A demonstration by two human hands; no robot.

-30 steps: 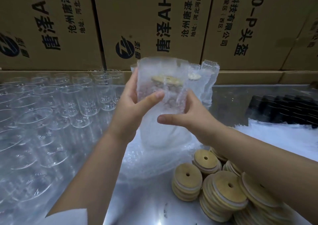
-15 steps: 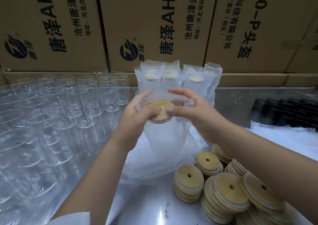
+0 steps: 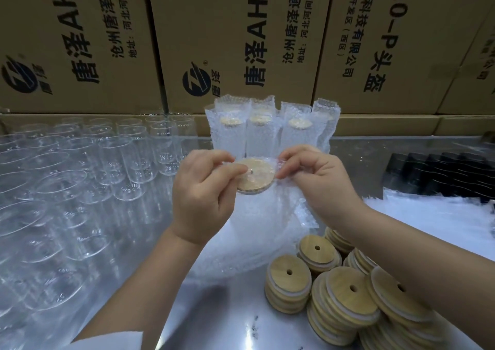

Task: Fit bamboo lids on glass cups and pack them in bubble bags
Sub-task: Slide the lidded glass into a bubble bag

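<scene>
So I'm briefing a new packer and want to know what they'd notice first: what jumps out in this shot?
Centre frame, the left hand and right hand pinch a bubble bag around a cup's bamboo lid. Rows of empty glass cups fill the left; loose lid stacks sit lower right, packed cups stand behind the hands.

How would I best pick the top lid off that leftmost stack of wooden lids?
Probably from above, with the grip across the rim of the top lid at opposite edges. It is a thin disc lying flat on its stack, so only the rim offers hold.
</scene>
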